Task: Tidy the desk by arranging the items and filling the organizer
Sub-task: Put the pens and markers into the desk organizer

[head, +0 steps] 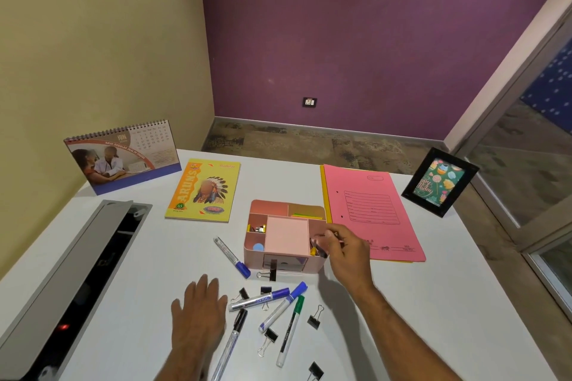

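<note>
A pink organizer (280,264) stands mid-desk with several compartments and a pink note pad in the middle. My right hand (345,252) hovers over its right compartment, fingers curled, pinching a small dark item that I cannot make out clearly. My left hand (199,312) lies flat and open on the desk. Several markers are scattered in front: blue ones (232,255) (260,300) (283,306), a green one (291,329) and a black one (230,343). Black binder clips (269,272) (314,318) (267,339) lie among them.
A yellow notebook (202,190) and a desk calendar (122,156) sit at the back left. A pink folder (371,210) and a black picture frame (439,181) are at the right. An open grey cable tray (77,281) runs along the left edge.
</note>
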Motion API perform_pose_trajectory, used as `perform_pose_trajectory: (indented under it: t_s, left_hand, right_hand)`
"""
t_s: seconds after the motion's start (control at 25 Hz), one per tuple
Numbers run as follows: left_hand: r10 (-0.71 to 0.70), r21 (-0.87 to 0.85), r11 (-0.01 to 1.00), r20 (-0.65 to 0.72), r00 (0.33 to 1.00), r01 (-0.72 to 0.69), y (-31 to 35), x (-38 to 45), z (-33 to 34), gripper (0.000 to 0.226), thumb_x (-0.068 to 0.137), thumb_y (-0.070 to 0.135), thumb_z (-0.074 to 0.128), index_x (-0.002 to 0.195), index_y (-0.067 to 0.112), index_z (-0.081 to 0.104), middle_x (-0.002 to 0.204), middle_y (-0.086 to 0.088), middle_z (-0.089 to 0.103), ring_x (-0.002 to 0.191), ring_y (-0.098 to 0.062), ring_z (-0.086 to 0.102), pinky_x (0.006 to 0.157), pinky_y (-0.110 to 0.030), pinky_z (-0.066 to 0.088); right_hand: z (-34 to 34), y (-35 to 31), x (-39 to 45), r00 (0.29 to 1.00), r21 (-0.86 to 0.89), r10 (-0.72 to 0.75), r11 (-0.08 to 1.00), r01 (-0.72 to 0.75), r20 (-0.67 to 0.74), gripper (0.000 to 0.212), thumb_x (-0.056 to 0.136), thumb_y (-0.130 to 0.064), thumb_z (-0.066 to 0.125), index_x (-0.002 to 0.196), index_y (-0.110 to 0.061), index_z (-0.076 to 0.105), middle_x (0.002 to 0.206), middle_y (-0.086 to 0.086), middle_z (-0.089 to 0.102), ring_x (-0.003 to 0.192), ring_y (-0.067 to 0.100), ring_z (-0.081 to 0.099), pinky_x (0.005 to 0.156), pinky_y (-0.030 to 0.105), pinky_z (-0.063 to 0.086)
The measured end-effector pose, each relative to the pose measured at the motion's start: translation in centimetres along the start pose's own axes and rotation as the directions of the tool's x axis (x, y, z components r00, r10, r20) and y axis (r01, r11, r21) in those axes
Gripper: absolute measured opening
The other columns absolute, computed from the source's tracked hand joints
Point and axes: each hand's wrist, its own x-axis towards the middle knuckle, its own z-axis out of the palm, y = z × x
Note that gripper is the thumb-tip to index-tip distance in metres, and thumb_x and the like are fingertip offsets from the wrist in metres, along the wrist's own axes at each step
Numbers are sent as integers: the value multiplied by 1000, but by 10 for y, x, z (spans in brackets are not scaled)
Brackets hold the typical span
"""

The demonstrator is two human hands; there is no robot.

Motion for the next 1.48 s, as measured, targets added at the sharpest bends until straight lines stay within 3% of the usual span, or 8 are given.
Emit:
perform_pose_trajectory:
  t_s: [0.28,0.44,0.72,0.8,0.92,1.08,1.2,1.48]
  left_hand:
    - [-9,63,998,85,996,4,-4,-2,12,60,99,52,7,154,29,9,164,1,0,150,-23,0,117,-55,6]
    - [34,59,997,109,993,-41,-16,-7,21,62,99,56,8,143,29,43,153,-5,36,141,-30,34,109,-56,12]
    - [123,12,992,211,970,-128,-24,-5,32,63,97,63,17,143,28,43,152,-10,37,144,-29,14,113,-51,-6]
    - [95,9,995,261,961,-101,-18,-5,21,78,92,73,9,146,27,39,156,-9,25,145,-32,20,110,-50,-8]
    - [58,-9,998,141,988,-57,-14,-2,15,114,58,90,-24,153,30,-3,160,0,-17,148,-25,-14,105,-51,-28]
    - [54,-19,998,149,987,-52,-10,-11,-3,99,74,89,11,152,29,20,163,1,9,150,-21,1,115,-56,-7]
    - [206,-125,971,3,979,-204,-17,-18,-3,58,70,76,50,104,31,60,108,12,59,106,-20,56,93,-48,38]
    - [344,-129,931,7,939,-341,-11,-30,-1,37,56,64,64,55,33,42,54,22,28,63,-6,39,65,-32,31]
  right_hand:
    - [7,9,-5,992,-260,26,966,6,121,30,102,-21,44,124,-23,63,118,2,62,114,17,48,92,24,39]
    - [13,11,-9,985,-330,3,942,56,175,32,102,-25,41,128,-22,59,127,2,59,119,16,47,95,22,36]
    - [18,16,-24,981,-327,-47,939,109,191,38,100,-32,39,129,-19,60,133,-1,60,126,15,46,106,33,39]
    - [20,14,-27,980,-314,-42,944,102,194,41,100,-34,37,130,-19,59,134,-1,59,127,16,45,107,33,37]
    - [20,9,-28,982,-299,-18,951,75,190,46,97,-41,36,132,-21,56,134,-1,57,125,16,44,105,34,39]
    - [18,1,-29,999,-191,-28,981,31,15,46,91,-48,40,127,-27,57,127,-12,52,120,9,42,100,37,43]
    - [20,-4,-29,986,-118,-2,993,-18,-165,46,91,-51,41,124,-24,58,128,-3,56,120,15,45,99,42,43]
    - [33,-24,-44,972,-75,-150,988,139,-182,32,89,-43,46,103,-19,62,101,-9,57,99,15,50,81,26,44]
